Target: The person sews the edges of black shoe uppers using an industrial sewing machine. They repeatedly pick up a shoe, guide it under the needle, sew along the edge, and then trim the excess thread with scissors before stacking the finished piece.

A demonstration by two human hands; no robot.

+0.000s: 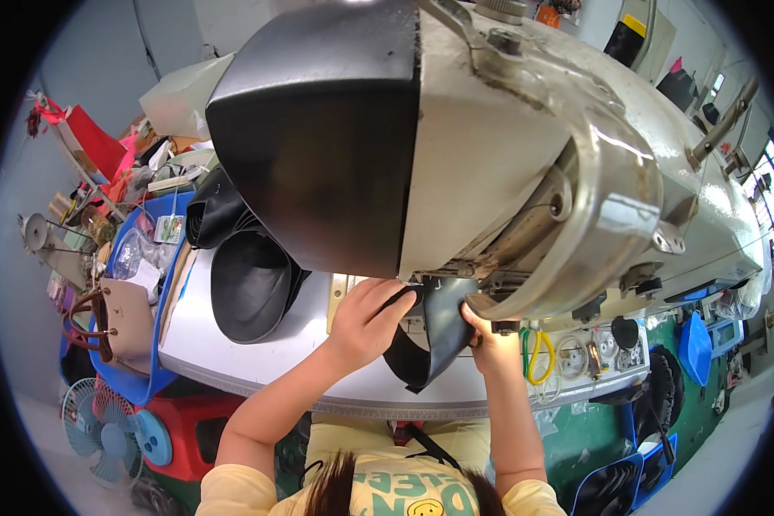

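Note:
A curved black leather-like piece [443,331] stands on edge under the head of a white sewing machine [490,172], its lower loop hanging toward me. My left hand [368,320] is closed on the piece's left edge, close to the needle area. On its other side, my right hand [490,337] pinches the right edge, with the fingertips partly hidden by the piece and the curved metal guard [619,215]. The machine head hides the exact stitching point. More black curved pieces [254,284] lie stacked on the white table [318,370], to the left of my left hand.
A blue bin [146,383] with a beige handbag [127,318] borders the table's left. Below it are a fan [107,430] and a red stool [176,430]. Yellow cord [542,357] and bobbins lie at the right. Blue crates [611,486] of black pieces stand on the floor.

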